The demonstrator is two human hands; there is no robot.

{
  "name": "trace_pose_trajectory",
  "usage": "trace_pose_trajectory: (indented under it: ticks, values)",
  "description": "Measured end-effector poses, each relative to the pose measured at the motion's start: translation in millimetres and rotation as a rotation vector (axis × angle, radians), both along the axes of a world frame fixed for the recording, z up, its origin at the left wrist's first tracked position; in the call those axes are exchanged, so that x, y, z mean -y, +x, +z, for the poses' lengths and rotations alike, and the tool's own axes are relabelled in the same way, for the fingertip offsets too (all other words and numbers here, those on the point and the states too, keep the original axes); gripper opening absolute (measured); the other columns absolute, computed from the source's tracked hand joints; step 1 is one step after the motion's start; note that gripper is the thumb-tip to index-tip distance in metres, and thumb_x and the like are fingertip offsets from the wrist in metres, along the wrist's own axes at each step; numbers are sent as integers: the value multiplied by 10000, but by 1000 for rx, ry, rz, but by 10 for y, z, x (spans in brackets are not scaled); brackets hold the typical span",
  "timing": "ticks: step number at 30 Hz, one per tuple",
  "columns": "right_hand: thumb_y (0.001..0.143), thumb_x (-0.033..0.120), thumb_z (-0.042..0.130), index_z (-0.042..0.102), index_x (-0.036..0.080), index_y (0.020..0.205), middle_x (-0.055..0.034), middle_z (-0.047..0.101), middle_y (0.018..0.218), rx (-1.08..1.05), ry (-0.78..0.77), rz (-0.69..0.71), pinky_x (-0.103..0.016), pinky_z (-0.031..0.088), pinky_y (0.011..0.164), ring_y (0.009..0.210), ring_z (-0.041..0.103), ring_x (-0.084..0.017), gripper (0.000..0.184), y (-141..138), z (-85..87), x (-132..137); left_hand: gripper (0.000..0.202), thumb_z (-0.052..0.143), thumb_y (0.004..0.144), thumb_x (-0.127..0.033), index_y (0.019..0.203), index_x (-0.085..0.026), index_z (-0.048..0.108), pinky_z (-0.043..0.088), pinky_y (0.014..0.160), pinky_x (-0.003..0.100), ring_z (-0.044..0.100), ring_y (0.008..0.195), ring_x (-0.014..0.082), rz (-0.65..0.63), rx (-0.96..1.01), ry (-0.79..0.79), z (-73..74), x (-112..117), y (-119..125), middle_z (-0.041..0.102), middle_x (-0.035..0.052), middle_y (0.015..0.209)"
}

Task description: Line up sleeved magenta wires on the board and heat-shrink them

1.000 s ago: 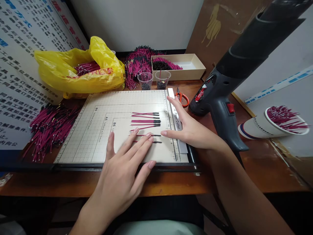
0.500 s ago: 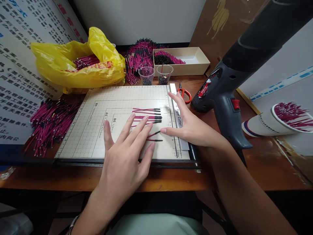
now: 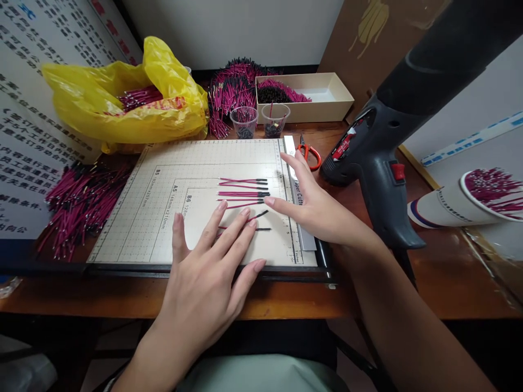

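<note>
Several short magenta wires with black sleeved ends (image 3: 243, 194) lie in rows on a cream paper-cutter board (image 3: 163, 207). My left hand (image 3: 208, 272) lies flat on the board with fingers spread, its fingertips resting on the lowest two wires (image 3: 261, 222). My right hand (image 3: 316, 209) rests open beside the cutter's ruler rail (image 3: 300, 228), thumb tip near the black ends of the wires. Neither hand grips anything.
A black heat gun (image 3: 379, 163) hangs at the right. Behind the board are a yellow bag of wires (image 3: 122, 103), a wire heap (image 3: 232, 90), two clear cups (image 3: 259, 121), a cardboard box (image 3: 327, 100) and orange scissors (image 3: 308, 152). More wires (image 3: 77, 201) lie left; a paper cup (image 3: 469, 201) lies right.
My left hand slid forward over the wires, then drew back toward me. My right thumb crept left toward the wire ends. The lowest wires shifted and one now lies askew.
</note>
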State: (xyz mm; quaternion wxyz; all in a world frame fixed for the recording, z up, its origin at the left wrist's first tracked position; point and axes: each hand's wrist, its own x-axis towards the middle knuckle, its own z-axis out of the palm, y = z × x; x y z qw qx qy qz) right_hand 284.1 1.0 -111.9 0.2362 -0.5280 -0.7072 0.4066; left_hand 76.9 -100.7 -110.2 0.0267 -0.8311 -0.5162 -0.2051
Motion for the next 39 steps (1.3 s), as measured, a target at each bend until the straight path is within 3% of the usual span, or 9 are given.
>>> trace_pose_trajectory:
  ticks: [6,12,19,25,31,39]
  values:
    - [750,519,708,104,160,1641,-94,-64,1754,23,-6,7,-452,47,1346,1645,-71,-233,1135,-19,28,15,512,334,1103,-429,1434,-149,606,-149,1316,398,495,1467,277,11,-73,8,-9,-16,-12,595,40,1503]
    - [746,573,745,125,216,1641,-70,-45,1757,-32,0,22,-507,33,1342,1643,-99,-261,1146,19,22,13,556,281,1104,-410,1514,-112,508,-143,1310,456,445,1504,296,19,-163,-49,5,-77,29,503,69,1584]
    - [878,469,577,129,158,1642,-81,-56,1760,-40,-9,-11,-460,9,1347,1642,-100,-208,938,-6,-4,-10,609,135,1098,-341,1596,-62,347,114,1298,670,322,1576,313,31,-175,-122,146,-422,107,343,138,1669]
    - [907,450,496,150,154,1641,-75,-122,1756,-80,-50,-48,-469,-90,1321,1629,-158,-162,864,-22,-49,-40,611,184,1078,-321,1609,-43,303,15,1312,669,281,1594,293,57,-206,-298,183,-716,188,301,150,1685]
    - [919,413,486,154,165,1645,-70,-142,1752,-88,-67,-43,-475,-126,1307,1618,-185,-151,836,-29,-47,-40,613,131,1081,-347,1628,-112,274,-43,1286,718,304,1587,278,79,-157,-357,109,-603,161,287,85,1695]
    - [924,406,491,169,178,1640,-67,-147,1751,-91,-63,-43,-493,-122,1309,1619,-184,-167,817,-20,-51,-48,631,136,1081,-362,1622,-70,278,-6,1304,684,339,1571,286,72,-132,-330,108,-643,157,331,137,1674]
